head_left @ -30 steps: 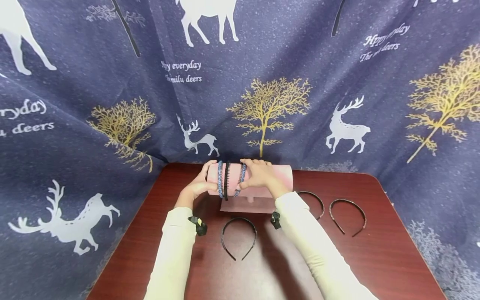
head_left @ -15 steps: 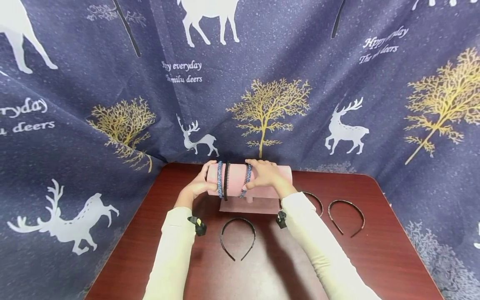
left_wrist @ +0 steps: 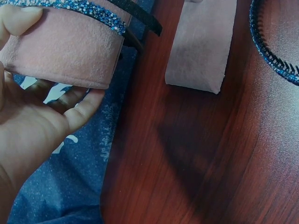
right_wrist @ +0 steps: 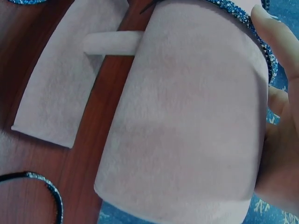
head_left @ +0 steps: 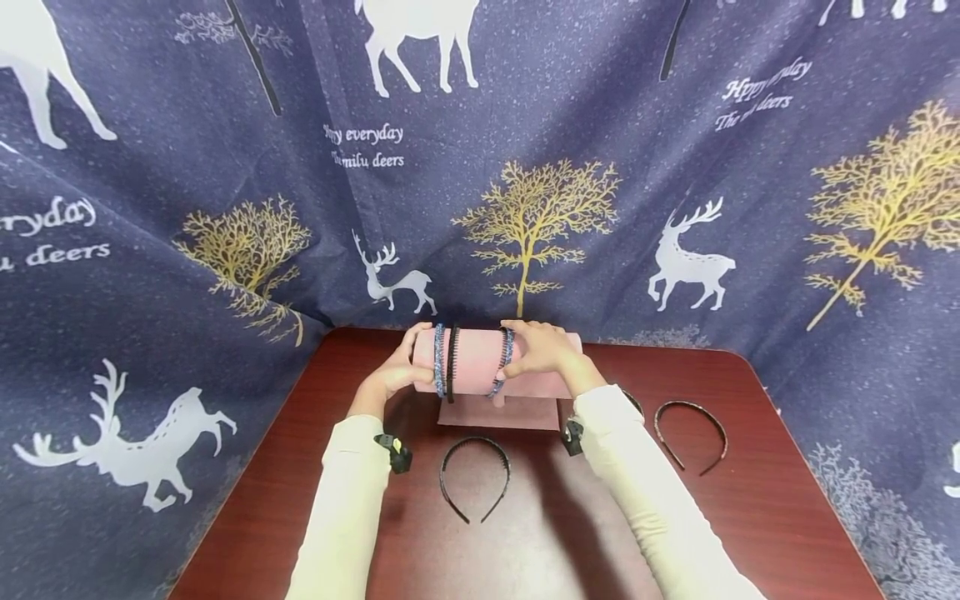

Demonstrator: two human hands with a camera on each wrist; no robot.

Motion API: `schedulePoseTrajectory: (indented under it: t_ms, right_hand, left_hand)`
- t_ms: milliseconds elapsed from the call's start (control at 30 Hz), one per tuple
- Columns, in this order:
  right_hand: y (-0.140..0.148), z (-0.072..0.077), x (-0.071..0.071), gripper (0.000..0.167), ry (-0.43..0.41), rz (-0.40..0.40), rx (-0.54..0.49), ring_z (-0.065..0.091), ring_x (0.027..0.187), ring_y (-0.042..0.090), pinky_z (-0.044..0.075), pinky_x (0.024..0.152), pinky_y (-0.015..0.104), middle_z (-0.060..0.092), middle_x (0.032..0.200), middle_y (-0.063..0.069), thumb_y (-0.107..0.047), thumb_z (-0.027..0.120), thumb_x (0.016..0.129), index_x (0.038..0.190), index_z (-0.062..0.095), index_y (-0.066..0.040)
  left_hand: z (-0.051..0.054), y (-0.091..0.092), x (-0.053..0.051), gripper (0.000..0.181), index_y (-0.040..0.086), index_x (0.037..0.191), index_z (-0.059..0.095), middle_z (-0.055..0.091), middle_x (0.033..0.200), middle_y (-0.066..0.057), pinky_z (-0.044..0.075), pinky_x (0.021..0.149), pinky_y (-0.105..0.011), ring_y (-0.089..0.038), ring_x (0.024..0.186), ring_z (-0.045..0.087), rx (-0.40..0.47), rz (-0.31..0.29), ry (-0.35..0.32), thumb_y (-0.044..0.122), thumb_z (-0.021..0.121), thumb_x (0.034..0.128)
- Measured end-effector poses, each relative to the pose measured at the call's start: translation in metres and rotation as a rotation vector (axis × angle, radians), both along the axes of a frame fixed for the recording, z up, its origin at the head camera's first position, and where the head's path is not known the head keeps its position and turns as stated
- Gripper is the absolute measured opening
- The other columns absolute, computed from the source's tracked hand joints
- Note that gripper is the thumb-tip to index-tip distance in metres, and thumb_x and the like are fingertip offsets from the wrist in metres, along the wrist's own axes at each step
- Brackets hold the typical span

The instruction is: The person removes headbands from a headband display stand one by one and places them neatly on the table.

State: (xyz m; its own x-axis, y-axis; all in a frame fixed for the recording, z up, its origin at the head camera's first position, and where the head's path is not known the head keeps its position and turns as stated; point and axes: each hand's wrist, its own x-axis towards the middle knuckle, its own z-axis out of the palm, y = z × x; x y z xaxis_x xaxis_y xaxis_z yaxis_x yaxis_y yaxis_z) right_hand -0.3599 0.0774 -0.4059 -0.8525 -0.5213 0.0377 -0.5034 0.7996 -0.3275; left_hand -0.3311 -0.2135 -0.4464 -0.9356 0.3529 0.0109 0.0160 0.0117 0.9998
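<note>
A pink fuzzy headband display roll (head_left: 477, 358) lies level on its stand, whose flat base (head_left: 468, 412) rests on the table. My left hand (head_left: 392, 373) grips the roll's left end, thumb in front and fingers behind. Close by, a blue glitter headband (head_left: 439, 358) and a black toothed headband (head_left: 452, 367) sit around the roll. Right of its middle, my right hand (head_left: 542, 350) holds another blue glitter headband (head_left: 507, 354) over the roll, thumb at the front. In the right wrist view this headband (right_wrist: 243, 15) arches across the roll near the thumb.
A dark headband (head_left: 476, 439) lies on the reddish-brown table (head_left: 300, 492) in front of the stand. To the right lie a speckled headband (head_left: 690, 405) and another headband (head_left: 634, 402), mostly hidden by the right sleeve. A blue deer-print cloth (head_left: 480, 242) hangs behind.
My right hand has slid the blue headband rightward along the roll, widening its gap from the black one. The left hand stays at the roll's left end.
</note>
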Motion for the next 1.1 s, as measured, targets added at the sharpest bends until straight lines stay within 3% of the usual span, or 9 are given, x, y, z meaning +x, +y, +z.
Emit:
schedulePoseTrajectory:
  t_ms: [267,500,933,1100]
  right_hand:
    - [0.010,0.004,-0.001,0.099,-0.059,-0.038,0.028,0.038,0.124,0.034,0.030,0.093,0.056,0.043,0.138,0.012,-0.061,0.074,0.060,0.144,0.035,-0.025]
    - [0.018,0.005,-0.001,0.097,-0.046,-0.013,0.014,0.041,0.121,0.035,0.031,0.094,0.055,0.045,0.136,0.012,-0.057,0.075,0.061,0.143,0.036,-0.022]
    - [0.035,0.006,-0.003,0.093,-0.118,-0.013,-0.036,0.038,0.124,0.037,0.029,0.095,0.057,0.042,0.139,0.013,-0.050,0.075,0.065,0.143,0.036,-0.018]
    - [0.042,0.007,-0.002,0.093,-0.163,0.005,-0.103,0.034,0.126,0.038,0.029,0.098,0.054,0.038,0.140,0.017,-0.046,0.076,0.066,0.143,0.036,-0.013]
  left_hand:
    - [-0.001,-0.001,0.001,0.099,0.019,0.141,0.022,0.039,0.118,-0.016,0.046,0.074,-0.036,-0.026,0.090,0.050,0.028,-0.003,-0.013,-0.022,0.058,0.0580]
    - [-0.001,0.001,0.001,0.101,0.019,0.142,0.021,0.041,0.114,-0.016,0.046,0.074,-0.036,-0.025,0.088,0.051,0.031,-0.005,-0.013,-0.023,0.058,0.0581]
    - [-0.002,-0.001,0.000,0.100,0.018,0.141,0.021,0.040,0.115,-0.016,0.046,0.074,-0.036,-0.025,0.087,0.051,0.043,-0.013,-0.002,-0.024,0.057,0.0585]
    - [-0.001,-0.001,0.000,0.100,0.019,0.141,0.021,0.039,0.117,-0.016,0.046,0.075,-0.037,-0.026,0.089,0.051,0.043,-0.022,-0.003,-0.023,0.059,0.0590]
